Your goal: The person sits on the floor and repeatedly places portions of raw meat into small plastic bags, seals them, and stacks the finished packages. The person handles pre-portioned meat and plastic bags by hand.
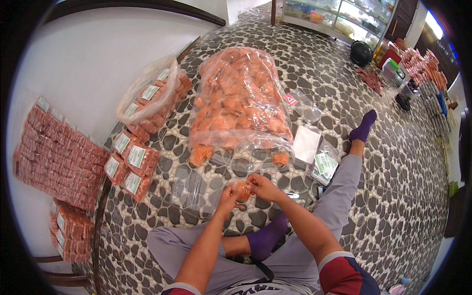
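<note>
Between my two hands is a small clear plastic packet with orange contents (242,191). My left hand (231,199) pinches its left side, and my right hand (262,187) pinches its upper right edge. Beyond them lies a large clear plastic bag filled with orange packets (239,96), its mouth towards me. One loose orange packet (201,155) rests at the mouth's left corner and another orange packet (280,159) at the right. Flat clear plastic bags (188,190) lie on the floor left of my hands.
Labelled packs (136,156) and an open bag of packs (147,96) stand at the left, beside a large stack of reddish packs (59,155). On the right are a white sheet (306,143) and a container of printed labels (325,166). A glass display cabinet (335,18) stands behind.
</note>
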Demonstrator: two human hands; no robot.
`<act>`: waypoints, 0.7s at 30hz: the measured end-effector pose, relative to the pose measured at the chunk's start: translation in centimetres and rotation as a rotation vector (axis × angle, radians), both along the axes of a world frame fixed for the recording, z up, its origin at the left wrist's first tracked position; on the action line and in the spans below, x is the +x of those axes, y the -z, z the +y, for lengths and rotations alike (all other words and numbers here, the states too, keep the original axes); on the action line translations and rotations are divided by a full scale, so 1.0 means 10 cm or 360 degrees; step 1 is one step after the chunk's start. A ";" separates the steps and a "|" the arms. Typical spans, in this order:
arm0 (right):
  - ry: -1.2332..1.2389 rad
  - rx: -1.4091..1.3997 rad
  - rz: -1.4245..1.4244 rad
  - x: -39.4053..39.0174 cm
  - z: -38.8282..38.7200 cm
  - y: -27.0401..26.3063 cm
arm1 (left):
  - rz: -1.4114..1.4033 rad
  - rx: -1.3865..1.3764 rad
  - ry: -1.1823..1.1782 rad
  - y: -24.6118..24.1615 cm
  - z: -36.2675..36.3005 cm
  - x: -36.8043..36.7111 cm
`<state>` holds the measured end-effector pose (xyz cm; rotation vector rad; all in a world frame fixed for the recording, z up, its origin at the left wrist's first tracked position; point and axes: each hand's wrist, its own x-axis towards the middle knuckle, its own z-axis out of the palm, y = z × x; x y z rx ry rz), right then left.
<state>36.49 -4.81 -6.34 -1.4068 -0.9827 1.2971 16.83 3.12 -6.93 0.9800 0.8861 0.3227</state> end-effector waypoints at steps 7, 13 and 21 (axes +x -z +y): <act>0.0314 0.0298 -0.1821 0.54 0.03 0.04 | -0.0008 0.0075 -0.0028 0.08 -0.14 -0.03; 0.0127 -0.0084 -0.2317 0.99 -0.09 0.14 | -0.0026 -0.0019 -0.0079 -0.02 -0.15 -0.08; 0.0604 0.0052 -0.1346 0.71 -0.20 0.22 | -0.0213 -0.0108 -0.0174 0.05 -0.28 -0.03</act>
